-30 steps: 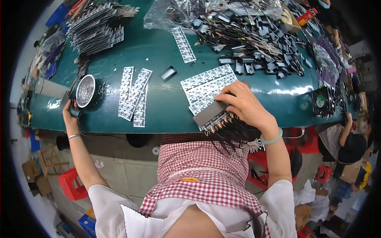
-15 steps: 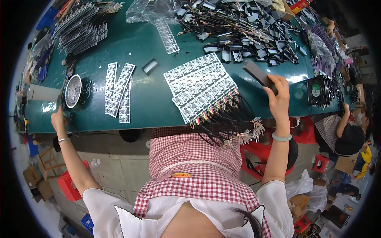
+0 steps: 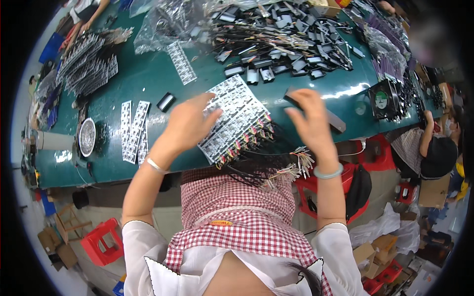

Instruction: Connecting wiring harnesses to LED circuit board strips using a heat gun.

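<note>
My left hand (image 3: 186,123) is over the left edge of a stack of white circuit board panels (image 3: 239,106), thumb and fingers apart. Whether it touches them I cannot tell. Coloured connectors and black cables (image 3: 256,160) run along the panels' near right edge. To the right of the stack, my right hand (image 3: 312,118) hovers with thumb and fingers apart, slightly blurred. Beneath it a long dark grey block (image 3: 336,121) appears to lie on the table, its middle hidden by the hand. A small black open case (image 3: 166,102) sits beyond my left hand.
Loose panel strips (image 3: 129,130) and a white-rimmed round bowl (image 3: 87,137) are at left. Black cases with wires (image 3: 296,49) are heaped at the back, beside clear plastic (image 3: 168,24). Another strip (image 3: 181,63) lies near it. A black fan (image 3: 381,101) stands at right.
My left hand has come from the far left to the panel stack. My right hand has moved nearer the stack and seems to have let go of the dark block. The view has shifted.
</note>
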Action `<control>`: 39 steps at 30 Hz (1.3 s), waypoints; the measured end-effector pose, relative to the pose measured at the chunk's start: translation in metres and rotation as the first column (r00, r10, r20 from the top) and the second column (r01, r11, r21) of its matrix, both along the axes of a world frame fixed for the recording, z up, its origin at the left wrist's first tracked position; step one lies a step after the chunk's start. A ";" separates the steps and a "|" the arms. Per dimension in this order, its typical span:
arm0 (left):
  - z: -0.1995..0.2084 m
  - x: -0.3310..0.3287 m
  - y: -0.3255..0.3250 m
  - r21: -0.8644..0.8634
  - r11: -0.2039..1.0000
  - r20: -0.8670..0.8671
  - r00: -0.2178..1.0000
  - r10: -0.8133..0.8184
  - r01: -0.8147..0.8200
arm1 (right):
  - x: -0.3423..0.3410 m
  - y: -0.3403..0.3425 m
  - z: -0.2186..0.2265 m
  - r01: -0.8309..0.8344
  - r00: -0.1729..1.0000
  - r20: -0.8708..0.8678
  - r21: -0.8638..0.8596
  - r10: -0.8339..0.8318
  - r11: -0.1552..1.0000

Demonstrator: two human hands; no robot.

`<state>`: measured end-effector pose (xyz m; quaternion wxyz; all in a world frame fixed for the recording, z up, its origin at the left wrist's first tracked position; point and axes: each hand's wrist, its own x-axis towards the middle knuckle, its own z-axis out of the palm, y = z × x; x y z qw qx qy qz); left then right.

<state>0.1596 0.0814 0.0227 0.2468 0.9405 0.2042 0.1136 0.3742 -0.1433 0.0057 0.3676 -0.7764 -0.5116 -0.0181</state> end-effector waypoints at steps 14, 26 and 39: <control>-0.006 0.040 -0.027 0.162 0.987 -0.213 0.977 0.018 0.017 | -0.057 0.046 -0.021 -0.010 0.889 -0.458 0.044 0.029 0.999; 0.022 0.027 -0.023 -0.478 0.875 -0.100 0.994 0.040 -0.083 | -0.056 0.038 -0.005 -0.150 0.577 -0.782 0.181 0.235 0.972; 0.040 0.014 -0.043 -0.635 0.674 0.260 0.926 -0.275 0.378 | -0.068 0.008 0.046 -0.273 0.474 -0.827 0.190 0.304 0.943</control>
